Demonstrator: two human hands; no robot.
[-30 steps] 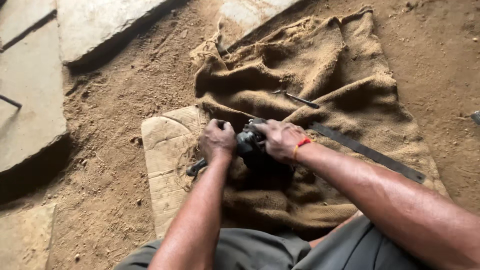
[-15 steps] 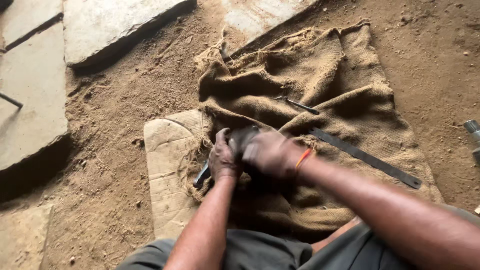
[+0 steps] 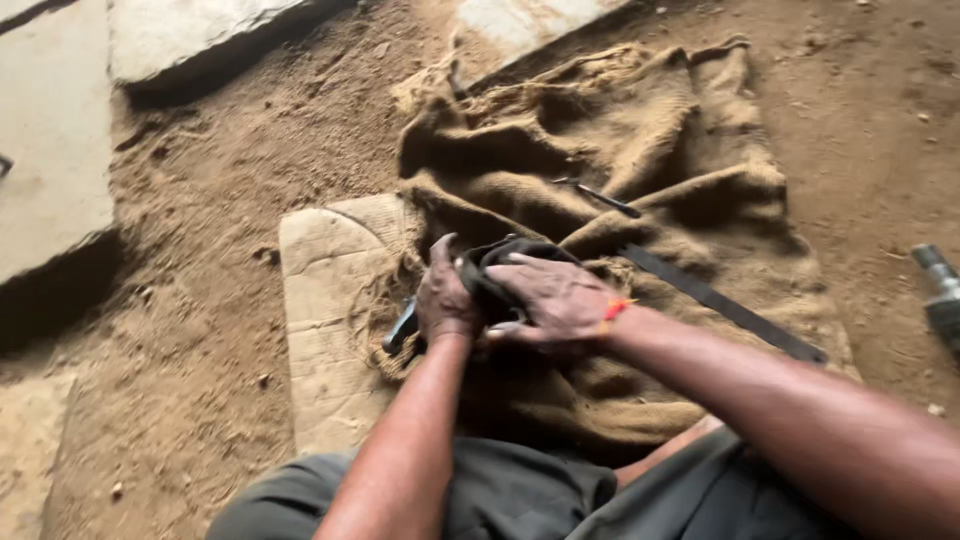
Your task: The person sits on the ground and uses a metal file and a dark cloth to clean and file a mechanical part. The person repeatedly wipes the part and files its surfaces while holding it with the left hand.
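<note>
Head view. The left hand is closed around the lower end of a dark grey, rounded hand tool, fingers curled tight on it; a dark handle-like part pokes out below the hand at the left. The right hand lies flat over the top of the same tool, fingers pressed together and stretched toward the left hand, touching it. A thin orange thread band circles the right wrist.

The tool sits over the near edge of a crumpled brown jute sack spread on sandy ground. Just left of the hands, partly under the sack, lies a pale carved stone slab with a rounded top. A long flat dark metal strip rests diagonally on the sack to the right of the hands, and a short thin dark rod lies further up in the folds. Large grey stone slabs border the ground at upper left. A grey cylindrical object lies at the right edge.
</note>
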